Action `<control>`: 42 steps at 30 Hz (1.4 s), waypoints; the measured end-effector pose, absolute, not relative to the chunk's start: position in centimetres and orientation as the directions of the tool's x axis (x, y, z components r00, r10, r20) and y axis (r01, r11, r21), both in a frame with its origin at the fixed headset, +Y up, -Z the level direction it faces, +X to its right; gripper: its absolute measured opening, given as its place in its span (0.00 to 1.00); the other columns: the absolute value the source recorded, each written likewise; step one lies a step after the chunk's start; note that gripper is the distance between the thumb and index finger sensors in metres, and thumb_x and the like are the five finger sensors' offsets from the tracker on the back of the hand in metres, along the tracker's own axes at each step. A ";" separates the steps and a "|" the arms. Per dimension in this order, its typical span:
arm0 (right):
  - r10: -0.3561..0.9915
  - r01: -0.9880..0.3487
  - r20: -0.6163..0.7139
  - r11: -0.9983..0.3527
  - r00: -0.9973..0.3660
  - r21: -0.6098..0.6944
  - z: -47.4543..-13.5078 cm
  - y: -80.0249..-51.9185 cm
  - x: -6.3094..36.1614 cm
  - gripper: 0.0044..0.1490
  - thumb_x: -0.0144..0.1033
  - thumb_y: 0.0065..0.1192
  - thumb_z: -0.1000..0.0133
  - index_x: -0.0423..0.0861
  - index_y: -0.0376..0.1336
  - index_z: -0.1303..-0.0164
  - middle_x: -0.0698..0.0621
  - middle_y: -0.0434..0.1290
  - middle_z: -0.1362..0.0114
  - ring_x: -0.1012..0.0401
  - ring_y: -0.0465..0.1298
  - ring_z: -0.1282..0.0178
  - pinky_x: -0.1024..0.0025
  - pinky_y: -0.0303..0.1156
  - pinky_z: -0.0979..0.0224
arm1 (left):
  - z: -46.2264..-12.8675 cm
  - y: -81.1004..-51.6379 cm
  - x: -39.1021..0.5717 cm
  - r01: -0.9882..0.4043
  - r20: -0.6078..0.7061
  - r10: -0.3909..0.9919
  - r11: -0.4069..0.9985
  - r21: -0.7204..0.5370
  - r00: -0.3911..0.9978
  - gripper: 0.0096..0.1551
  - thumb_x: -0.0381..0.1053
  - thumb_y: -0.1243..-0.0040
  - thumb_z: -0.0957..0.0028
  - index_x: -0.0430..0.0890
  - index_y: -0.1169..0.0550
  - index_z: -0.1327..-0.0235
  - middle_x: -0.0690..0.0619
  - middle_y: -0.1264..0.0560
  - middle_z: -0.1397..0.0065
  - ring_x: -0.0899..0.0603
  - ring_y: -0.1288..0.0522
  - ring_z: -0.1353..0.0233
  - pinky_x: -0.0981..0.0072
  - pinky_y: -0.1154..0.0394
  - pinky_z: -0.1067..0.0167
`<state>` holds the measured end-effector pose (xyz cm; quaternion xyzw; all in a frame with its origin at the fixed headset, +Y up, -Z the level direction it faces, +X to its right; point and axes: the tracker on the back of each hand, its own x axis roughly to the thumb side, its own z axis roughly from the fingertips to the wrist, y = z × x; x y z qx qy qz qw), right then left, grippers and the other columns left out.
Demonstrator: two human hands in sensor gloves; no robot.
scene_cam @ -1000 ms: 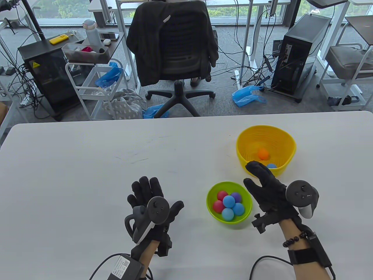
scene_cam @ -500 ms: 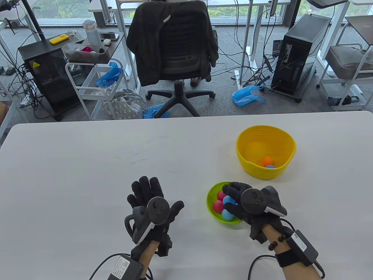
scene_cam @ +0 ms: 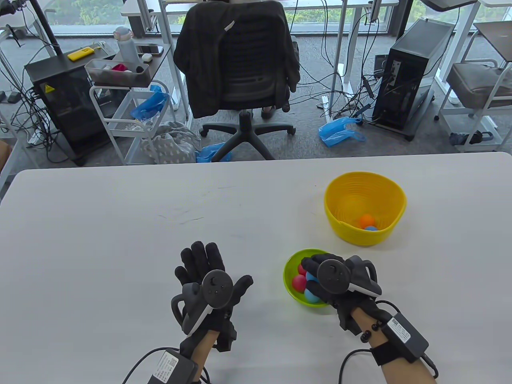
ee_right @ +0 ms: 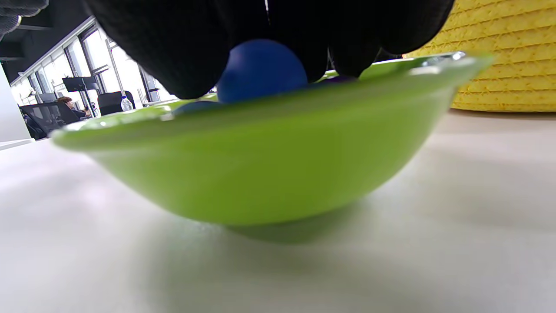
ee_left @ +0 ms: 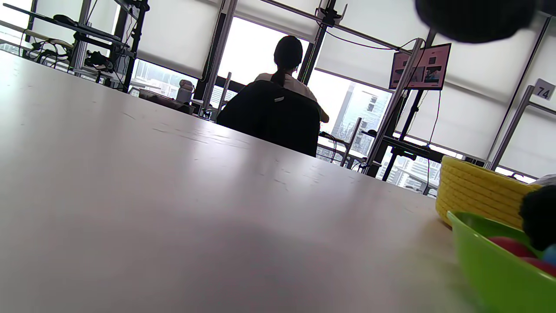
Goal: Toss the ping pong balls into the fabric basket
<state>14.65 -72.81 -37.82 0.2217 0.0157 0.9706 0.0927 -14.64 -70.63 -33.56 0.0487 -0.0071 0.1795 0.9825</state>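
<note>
I note the white surface (scene_cam: 120,224) fills the lower half of the table view. On it, right of centre, stands the yellow fabric basket (scene_cam: 394,200), its woven wall upright and its mouth open to receive tosses; an orange ball (scene_cam: 366,220) and a light blue ball (scene_cam: 371,228) lie inside, touching each other. Just beside the basket, nearer the bottom edge, sits the green bowl (scene_cam: 289,269), which serves as the supply; I judge it was set close to the basket to keep each toss short.

My left hand (scene_cam: 208,276) rests flat at lower centre, fingers spread and holding nothing; I read it as parked out of the way.

My right hand (scene_cam: 334,280) reaches over the bowl, fingers curled down into it. In the right wrist view the fingertips (ee_right: 173,52) close around a blue ball (ee_right: 260,69) above the rim, so I judge a pick is in hand. A red ball (scene_cam: 298,282) lies uncovered at the bowl's left.
</note>
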 end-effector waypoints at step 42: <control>0.939 -0.966 0.265 -0.246 -0.218 0.077 -38.9 -70.1 25.2 0.32 0.40 0.67 0.40 0.47 0.63 0.24 0.36 0.67 0.23 0.43 0.81 0.39 0.47 0.81 0.38 | -33.3 -70.4 -14.6 -0.333 0.018 0.333 0.936 0.110 0.943 0.68 0.72 0.42 0.54 0.38 0.59 0.17 0.35 0.69 0.15 0.24 0.71 0.19 0.21 0.67 0.29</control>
